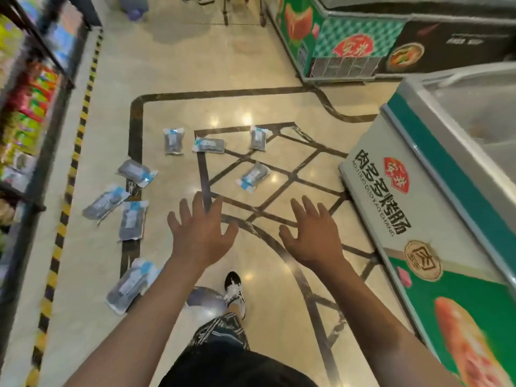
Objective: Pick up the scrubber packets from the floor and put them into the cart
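Several scrubber packets, clear bags with dark grey contents and blue labels, lie scattered on the shiny beige floor. The nearest packet (130, 284) lies by my left forearm. Others lie at the left (133, 220) (104, 202) (136, 172) and farther ahead (173, 141) (209, 145) (258, 138) (253, 175). My left hand (199, 233) and my right hand (310, 236) are stretched out above the floor, fingers spread, holding nothing. At the top edge, metal legs with wheels (243, 12) may belong to the cart; I cannot tell.
Stocked shelves (30, 101) line the left, edged by black-and-yellow floor tape (69, 174). A chest freezer (435, 196) stands close on the right, and another freezer (349, 43) sits at the back right. My foot in a sneaker (234, 291) stands on the floor.
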The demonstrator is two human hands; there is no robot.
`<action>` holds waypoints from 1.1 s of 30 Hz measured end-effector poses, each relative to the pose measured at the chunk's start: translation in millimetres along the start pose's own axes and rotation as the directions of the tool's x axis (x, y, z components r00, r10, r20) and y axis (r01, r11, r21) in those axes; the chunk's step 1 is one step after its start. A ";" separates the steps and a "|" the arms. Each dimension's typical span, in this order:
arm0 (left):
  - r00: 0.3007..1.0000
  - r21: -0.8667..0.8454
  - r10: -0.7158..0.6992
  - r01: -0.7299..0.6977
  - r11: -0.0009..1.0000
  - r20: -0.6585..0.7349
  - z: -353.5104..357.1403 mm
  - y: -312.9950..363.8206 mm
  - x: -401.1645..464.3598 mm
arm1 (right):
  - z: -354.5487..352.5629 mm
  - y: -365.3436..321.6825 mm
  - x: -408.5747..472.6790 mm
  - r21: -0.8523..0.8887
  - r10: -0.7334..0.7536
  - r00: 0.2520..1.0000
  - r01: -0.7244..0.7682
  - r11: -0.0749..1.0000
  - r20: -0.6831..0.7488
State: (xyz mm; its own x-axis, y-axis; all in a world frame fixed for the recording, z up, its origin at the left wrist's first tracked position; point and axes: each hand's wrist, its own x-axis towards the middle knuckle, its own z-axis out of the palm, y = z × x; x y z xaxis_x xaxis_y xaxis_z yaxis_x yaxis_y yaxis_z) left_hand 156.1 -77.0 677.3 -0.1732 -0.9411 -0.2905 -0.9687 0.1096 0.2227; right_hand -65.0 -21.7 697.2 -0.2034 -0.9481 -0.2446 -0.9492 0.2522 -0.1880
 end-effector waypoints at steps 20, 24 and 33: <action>0.998 0.093 -0.004 -0.002 0.996 0.068 -80.1 109.5 484.3 | -75.9 89.3 469.3 0.040 0.049 0.998 -0.051 0.998 0.041; 0.989 0.129 -0.083 0.068 0.989 0.120 -75.1 140.4 590.3 | -82.8 113.7 592.0 0.073 0.022 0.996 -0.028 0.997 0.082; 0.956 0.126 -0.228 0.207 0.970 0.186 -38.6 143.1 776.0 | -55.9 109.9 808.6 -0.026 -0.133 0.944 0.147 0.989 0.301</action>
State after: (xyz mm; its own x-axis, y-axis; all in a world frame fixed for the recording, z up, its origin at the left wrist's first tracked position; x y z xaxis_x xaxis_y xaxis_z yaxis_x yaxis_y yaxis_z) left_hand -110.1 -803.9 519.7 0.0227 -0.8650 -0.5012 -0.9981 -0.0483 0.0382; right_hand -347.3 -771.4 531.9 0.0063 -0.8705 -0.4920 -0.9747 0.1047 -0.1976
